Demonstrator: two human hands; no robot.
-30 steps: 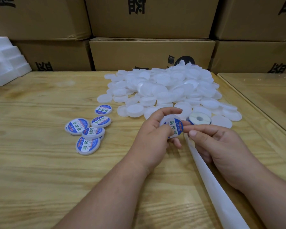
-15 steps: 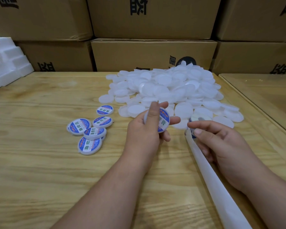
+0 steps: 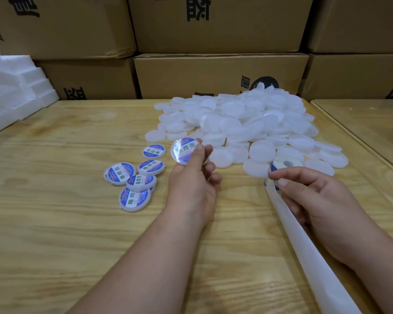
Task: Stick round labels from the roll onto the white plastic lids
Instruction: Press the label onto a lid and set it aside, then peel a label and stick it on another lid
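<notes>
A: From the head camera, what do we hold?

B: Our left hand (image 3: 192,184) pinches a labelled lid (image 3: 184,152) between thumb and fingers, lifted off the wooden table (image 3: 55,223), face tilted toward us. It hangs between the finished lids and the plain pile.

A: And our right?

B: Our right hand (image 3: 313,200) has thumb and forefinger pressed together at the label roll (image 3: 286,165), where the white backing strip (image 3: 309,245) leaves it; whether they nip a label, we cannot tell. The strip runs toward the near right edge.

A: The other lids?

B: Five labelled lids (image 3: 134,177) lie clustered left of our left hand, some overlapping. The pile of plain white lids (image 3: 241,123) lies further back, right of centre, before stacked cardboard boxes (image 3: 213,75). White foam blocks (image 3: 16,91) sit far left.
</notes>
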